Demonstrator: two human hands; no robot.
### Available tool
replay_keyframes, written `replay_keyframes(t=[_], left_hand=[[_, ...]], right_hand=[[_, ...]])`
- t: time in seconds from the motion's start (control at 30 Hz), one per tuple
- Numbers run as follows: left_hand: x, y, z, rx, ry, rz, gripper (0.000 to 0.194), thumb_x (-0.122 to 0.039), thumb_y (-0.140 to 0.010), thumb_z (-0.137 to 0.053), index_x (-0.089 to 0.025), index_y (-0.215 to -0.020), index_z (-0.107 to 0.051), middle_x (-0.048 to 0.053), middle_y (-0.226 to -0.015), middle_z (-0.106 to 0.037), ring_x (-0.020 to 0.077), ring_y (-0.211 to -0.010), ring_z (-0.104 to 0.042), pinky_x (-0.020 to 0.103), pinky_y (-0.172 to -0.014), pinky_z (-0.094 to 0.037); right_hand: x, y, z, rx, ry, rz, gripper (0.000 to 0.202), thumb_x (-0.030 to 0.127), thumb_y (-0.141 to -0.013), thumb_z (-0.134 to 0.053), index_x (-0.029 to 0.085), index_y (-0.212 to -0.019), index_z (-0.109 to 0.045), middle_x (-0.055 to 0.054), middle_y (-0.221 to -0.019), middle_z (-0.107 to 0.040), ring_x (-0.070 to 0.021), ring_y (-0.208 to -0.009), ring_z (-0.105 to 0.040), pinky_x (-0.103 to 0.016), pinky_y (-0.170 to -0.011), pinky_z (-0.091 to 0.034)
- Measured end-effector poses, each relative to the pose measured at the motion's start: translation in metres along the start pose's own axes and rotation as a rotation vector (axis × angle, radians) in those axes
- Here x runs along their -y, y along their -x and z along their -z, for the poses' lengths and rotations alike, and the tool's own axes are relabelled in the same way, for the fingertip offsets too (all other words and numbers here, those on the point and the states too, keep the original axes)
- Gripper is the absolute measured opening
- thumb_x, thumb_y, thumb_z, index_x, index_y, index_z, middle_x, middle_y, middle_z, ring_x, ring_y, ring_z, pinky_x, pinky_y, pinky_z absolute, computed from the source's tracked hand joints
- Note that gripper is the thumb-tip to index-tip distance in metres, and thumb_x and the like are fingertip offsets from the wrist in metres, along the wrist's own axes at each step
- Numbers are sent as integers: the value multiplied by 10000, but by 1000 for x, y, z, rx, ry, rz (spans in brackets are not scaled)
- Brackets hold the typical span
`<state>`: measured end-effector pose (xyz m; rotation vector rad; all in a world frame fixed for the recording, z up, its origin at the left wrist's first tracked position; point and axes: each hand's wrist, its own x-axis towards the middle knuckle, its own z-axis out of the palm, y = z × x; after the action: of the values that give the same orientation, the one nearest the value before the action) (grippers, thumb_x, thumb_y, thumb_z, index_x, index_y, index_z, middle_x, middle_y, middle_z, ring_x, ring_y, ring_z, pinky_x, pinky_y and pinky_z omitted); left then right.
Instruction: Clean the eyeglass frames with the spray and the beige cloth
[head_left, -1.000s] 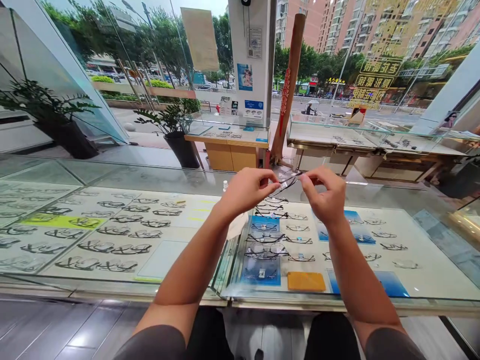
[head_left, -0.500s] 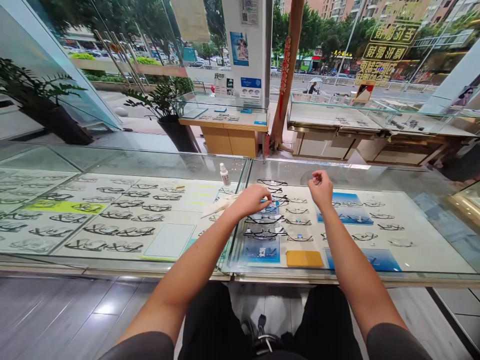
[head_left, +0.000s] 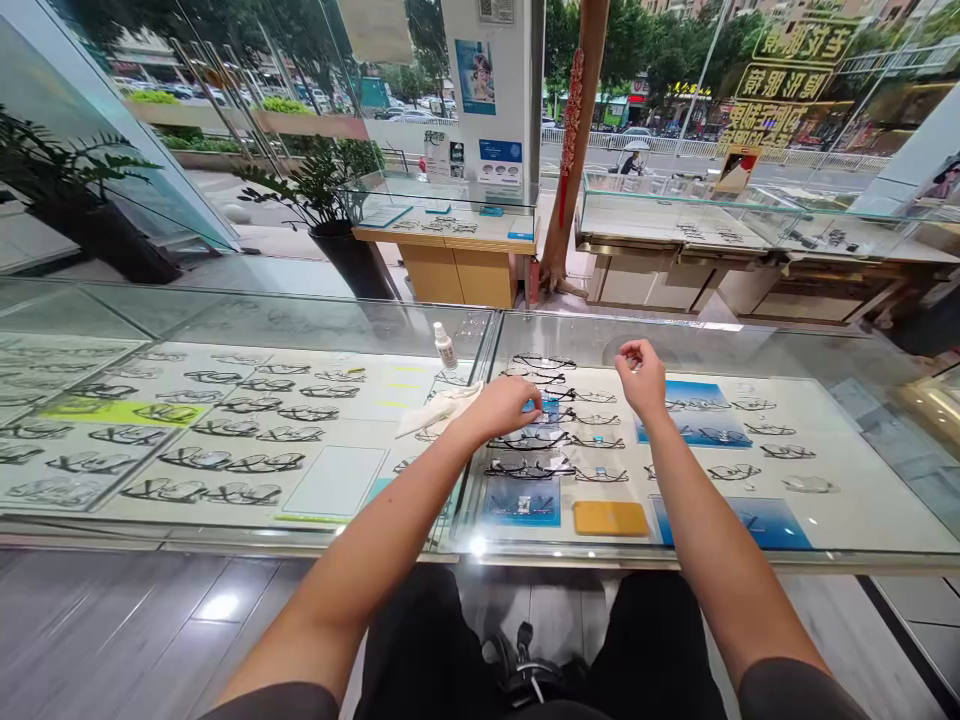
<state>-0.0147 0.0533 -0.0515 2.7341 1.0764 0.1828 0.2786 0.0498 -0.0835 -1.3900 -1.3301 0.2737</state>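
Note:
My left hand (head_left: 511, 405) is over the glass counter, its curled fingers by a column of eyeglasses (head_left: 529, 440); its fingertips seem pinched, and whatever they hold is too small to make out. Farther right, my right hand (head_left: 641, 375) is raised above the glass with fingers curled and thumb close to them, nothing visible in it. A white cloth (head_left: 439, 408) lies just left of my left hand. Behind the cloth stands a small white spray bottle (head_left: 444, 346). A yellow case (head_left: 610, 518) sits near the front edge, between my forearms.
The glass display counter (head_left: 480, 550) spans the view, with rows of eyeglasses (head_left: 266, 462) at left and blue mats (head_left: 694, 413) at right. Beyond it are a potted plant (head_left: 349, 255), a wooden post (head_left: 559, 240) and more display cases (head_left: 450, 275).
The view has tilted slightly downward. My left hand has shifted a little lower over the eyeglasses; my right hand keeps nearly the same place and pose.

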Motion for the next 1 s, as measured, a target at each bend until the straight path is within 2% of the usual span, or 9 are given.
replay_keyframes(t=[0.1,0.23,0.33,0.47,0.53,0.77,1.0], left_hand=[[0,1,0,2,6,3,167,-275,-946,-687,-214,-985,-837,68,-1030,-832,276,-1040,-731,357,-909,-498],[0,3,0,-20,15,-9,210,-362,-964,-684,-206,-993,-822,75,-1006,-814,282,-1007,-718,373,-884,-493],[2,2,-3,-95,-25,8,228,-357,-988,-649,-194,-999,-809,98,-1008,-772,290,-1013,-686,390,-878,-485],[6,-5,-11,-234,-72,65,229,-327,-1010,-632,-195,-1093,-801,124,-1145,-726,309,-1101,-628,433,-935,-469],[8,-10,-15,-265,-85,104,238,-338,-1010,-650,-204,-1128,-807,131,-1204,-714,324,-1138,-600,454,-952,-457],[10,-20,-22,-253,-87,111,197,-297,-1012,-662,-230,-1042,-845,120,-1199,-732,332,-1156,-566,470,-941,-427],[11,-12,-15,-305,-37,80,166,-281,-986,-682,-237,-966,-841,107,-1189,-753,323,-1141,-583,470,-948,-436]], right_hand=[[-1,0,-3,4,-62,-28,176,359,-850,-643,226,-965,-636,-33,-926,-684,-174,-758,-526,-339,-780,-463],[-2,0,-4,-7,-122,-65,202,362,-828,-662,220,-971,-642,-28,-912,-672,-164,-744,-513,-328,-756,-458],[-1,0,-5,-11,-155,-86,207,351,-803,-671,216,-958,-645,-19,-882,-656,-161,-737,-505,-326,-748,-447],[0,-1,-7,-4,-197,-105,232,345,-773,-677,212,-961,-646,-14,-880,-655,-155,-731,-501,-321,-743,-437],[0,-1,-9,4,-215,-114,242,341,-763,-679,213,-966,-645,-13,-893,-661,-150,-724,-497,-316,-739,-436],[1,-1,-12,30,-265,-144,258,307,-719,-671,222,-960,-640,12,-821,-636,-152,-706,-486,-307,-703,-415],[-1,-3,-8,44,-311,-178,231,294,-698,-666,223,-917,-647,28,-750,-603,-162,-705,-529,-319,-710,-406]])
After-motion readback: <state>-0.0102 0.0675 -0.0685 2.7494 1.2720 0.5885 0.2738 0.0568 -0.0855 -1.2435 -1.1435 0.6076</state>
